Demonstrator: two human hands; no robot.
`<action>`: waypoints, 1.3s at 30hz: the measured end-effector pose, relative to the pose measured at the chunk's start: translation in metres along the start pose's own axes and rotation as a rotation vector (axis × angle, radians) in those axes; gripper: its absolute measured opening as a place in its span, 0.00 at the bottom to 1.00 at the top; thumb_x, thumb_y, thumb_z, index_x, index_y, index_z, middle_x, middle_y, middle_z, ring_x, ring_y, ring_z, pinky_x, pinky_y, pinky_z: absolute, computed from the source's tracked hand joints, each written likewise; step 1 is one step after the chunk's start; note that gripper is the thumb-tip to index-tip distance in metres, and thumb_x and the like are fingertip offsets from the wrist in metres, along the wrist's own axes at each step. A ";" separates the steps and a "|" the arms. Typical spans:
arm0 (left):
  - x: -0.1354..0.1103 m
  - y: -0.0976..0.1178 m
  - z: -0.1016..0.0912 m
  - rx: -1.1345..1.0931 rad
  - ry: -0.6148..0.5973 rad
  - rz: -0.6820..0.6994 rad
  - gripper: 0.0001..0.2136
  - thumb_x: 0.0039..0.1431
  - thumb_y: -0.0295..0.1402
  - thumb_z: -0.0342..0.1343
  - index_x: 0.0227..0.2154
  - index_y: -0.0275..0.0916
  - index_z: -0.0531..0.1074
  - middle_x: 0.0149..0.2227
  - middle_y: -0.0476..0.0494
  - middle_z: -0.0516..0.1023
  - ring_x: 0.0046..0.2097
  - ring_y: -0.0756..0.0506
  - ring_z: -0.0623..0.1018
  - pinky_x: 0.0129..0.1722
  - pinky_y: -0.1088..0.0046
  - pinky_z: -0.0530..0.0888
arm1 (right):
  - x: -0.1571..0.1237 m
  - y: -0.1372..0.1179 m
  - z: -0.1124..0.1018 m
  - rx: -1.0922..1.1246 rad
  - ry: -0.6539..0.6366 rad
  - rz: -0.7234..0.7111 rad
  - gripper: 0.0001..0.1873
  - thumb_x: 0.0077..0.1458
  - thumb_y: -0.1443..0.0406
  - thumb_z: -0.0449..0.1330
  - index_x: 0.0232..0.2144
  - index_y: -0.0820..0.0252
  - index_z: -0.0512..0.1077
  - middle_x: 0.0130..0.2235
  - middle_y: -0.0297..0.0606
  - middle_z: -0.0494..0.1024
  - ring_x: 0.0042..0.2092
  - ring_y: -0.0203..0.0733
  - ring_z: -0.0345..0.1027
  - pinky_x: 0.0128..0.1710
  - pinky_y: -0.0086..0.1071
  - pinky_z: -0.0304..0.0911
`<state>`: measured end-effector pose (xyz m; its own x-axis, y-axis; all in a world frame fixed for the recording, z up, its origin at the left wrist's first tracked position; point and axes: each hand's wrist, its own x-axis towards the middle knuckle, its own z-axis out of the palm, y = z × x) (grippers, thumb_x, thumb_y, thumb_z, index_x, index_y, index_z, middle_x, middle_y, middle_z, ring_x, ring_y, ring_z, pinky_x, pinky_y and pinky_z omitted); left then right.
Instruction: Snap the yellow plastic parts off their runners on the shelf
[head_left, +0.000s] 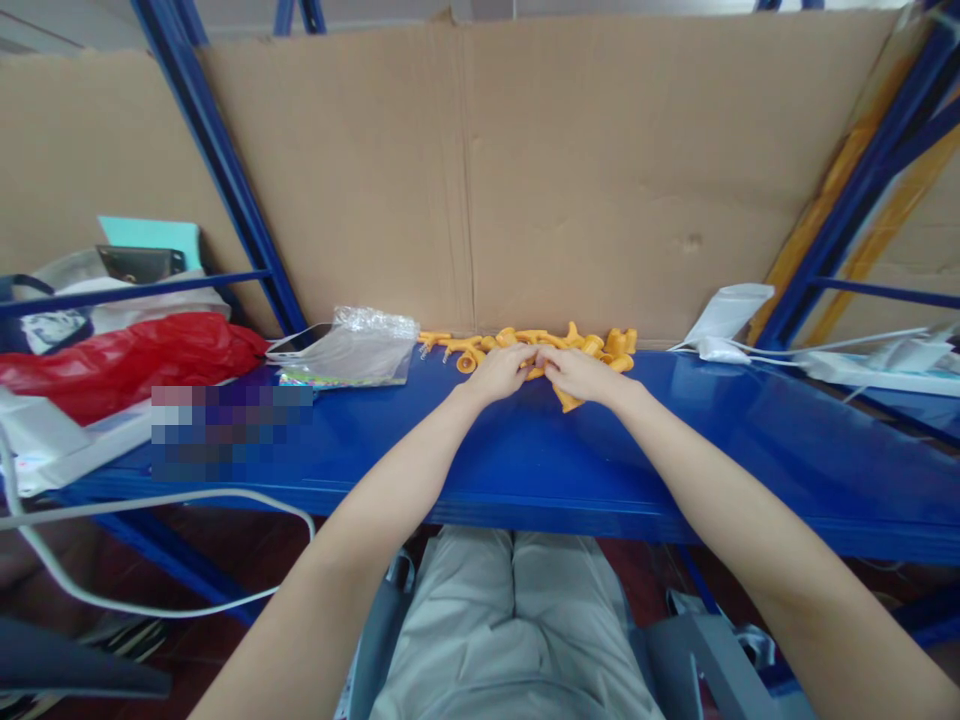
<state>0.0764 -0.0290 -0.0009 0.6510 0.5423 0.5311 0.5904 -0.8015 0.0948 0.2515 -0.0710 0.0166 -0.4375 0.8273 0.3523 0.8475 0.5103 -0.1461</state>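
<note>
My two hands are together at the back of the blue table (570, 470), fingertips meeting or nearly so, the left hand (499, 374) and the right hand (579, 374) both bent over a bit of yellow. A flared yellow piece (570, 402) juts out toward me from under the right one, at a tilt. My fingers hide the rest, so I cannot tell whether either hand is clamped on it or just resting there, nor whether the yellow between my fingertips belongs to the same piece.

The other yellow parts (619, 343) lie in a loose row just behind and to both sides, against the foot of the cardboard (600, 180). That is tight quarters: my knuckles could easily nudge a neighbour, so I would do better working a little nearer to me, where the blue surface is bare.

For close fingerwork like this, I'd steady the piece with one hand and let the other do the fine moves, pressing lightly, since thin ends could bend. My arms are stretched well forward; resting the wrists would help. The clear bag (352, 362) stands well off to the left, out of the way.
</note>
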 end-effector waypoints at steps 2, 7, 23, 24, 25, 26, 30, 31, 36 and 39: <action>0.001 0.002 0.001 0.001 -0.015 0.001 0.13 0.58 0.22 0.48 0.41 0.35 0.75 0.46 0.37 0.79 0.50 0.41 0.77 0.52 0.61 0.73 | 0.000 0.002 0.003 0.005 0.004 -0.034 0.15 0.57 0.73 0.49 0.43 0.61 0.72 0.42 0.44 0.78 0.43 0.46 0.72 0.45 0.40 0.63; 0.001 0.003 0.000 -0.012 -0.006 -0.019 0.11 0.58 0.25 0.50 0.41 0.36 0.75 0.43 0.38 0.79 0.49 0.41 0.78 0.51 0.62 0.74 | 0.000 0.006 0.008 0.021 0.021 -0.105 0.15 0.57 0.75 0.48 0.42 0.60 0.69 0.43 0.44 0.78 0.44 0.45 0.72 0.44 0.38 0.63; -0.002 0.009 -0.019 0.091 0.082 -0.365 0.15 0.60 0.33 0.55 0.50 0.41 0.73 0.47 0.42 0.81 0.50 0.41 0.79 0.50 0.66 0.73 | -0.002 0.017 -0.014 -0.111 0.179 0.087 0.20 0.58 0.62 0.59 0.52 0.61 0.70 0.53 0.51 0.77 0.55 0.58 0.71 0.53 0.50 0.62; -0.003 0.009 -0.019 0.098 0.104 -0.361 0.15 0.61 0.32 0.54 0.50 0.41 0.73 0.48 0.42 0.80 0.51 0.41 0.78 0.51 0.67 0.73 | -0.001 0.020 -0.014 -0.060 0.187 0.091 0.19 0.58 0.62 0.59 0.50 0.61 0.72 0.52 0.50 0.78 0.54 0.57 0.71 0.53 0.49 0.63; -0.003 0.008 -0.019 0.105 0.126 -0.355 0.14 0.61 0.32 0.53 0.50 0.41 0.72 0.49 0.42 0.80 0.52 0.42 0.78 0.51 0.67 0.72 | 0.000 0.023 -0.013 0.003 0.196 0.097 0.17 0.58 0.61 0.59 0.48 0.62 0.73 0.51 0.49 0.79 0.52 0.55 0.72 0.53 0.47 0.64; -0.003 0.007 -0.020 0.111 0.146 -0.351 0.14 0.62 0.32 0.53 0.50 0.41 0.72 0.50 0.42 0.79 0.52 0.42 0.78 0.52 0.67 0.72 | 0.001 0.026 -0.012 0.080 0.204 0.108 0.16 0.59 0.60 0.59 0.47 0.62 0.74 0.49 0.48 0.80 0.50 0.52 0.74 0.51 0.44 0.65; -0.004 0.002 -0.022 0.125 0.198 -0.372 0.14 0.63 0.32 0.52 0.50 0.40 0.71 0.50 0.40 0.78 0.52 0.42 0.77 0.51 0.67 0.72 | 0.005 0.031 -0.014 0.438 0.215 0.205 0.16 0.62 0.56 0.55 0.44 0.61 0.73 0.39 0.42 0.81 0.34 0.41 0.75 0.36 0.34 0.69; -0.004 0.001 -0.022 0.125 0.205 -0.381 0.14 0.63 0.31 0.52 0.51 0.40 0.71 0.50 0.40 0.78 0.51 0.42 0.77 0.51 0.67 0.72 | 0.005 0.030 -0.015 0.508 0.206 0.234 0.16 0.63 0.56 0.55 0.43 0.62 0.73 0.37 0.41 0.80 0.31 0.39 0.74 0.33 0.32 0.68; -0.004 -0.003 -0.023 0.122 0.215 -0.383 0.15 0.62 0.30 0.53 0.51 0.39 0.70 0.49 0.40 0.78 0.51 0.42 0.77 0.51 0.67 0.72 | 0.001 0.023 -0.023 0.657 0.149 0.293 0.18 0.63 0.52 0.56 0.36 0.62 0.73 0.29 0.39 0.77 0.27 0.37 0.72 0.29 0.29 0.66; -0.005 -0.004 -0.022 0.132 0.207 -0.375 0.14 0.63 0.31 0.52 0.51 0.40 0.71 0.48 0.41 0.79 0.49 0.42 0.78 0.50 0.68 0.72 | 0.000 0.025 -0.023 0.670 0.143 0.276 0.17 0.61 0.52 0.58 0.37 0.61 0.73 0.27 0.38 0.76 0.27 0.36 0.69 0.28 0.29 0.64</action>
<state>0.0601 -0.0336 0.0147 0.2790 0.7171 0.6387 0.8320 -0.5126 0.2121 0.2795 -0.0636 0.0347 -0.1527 0.9310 0.3316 0.5356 0.3599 -0.7639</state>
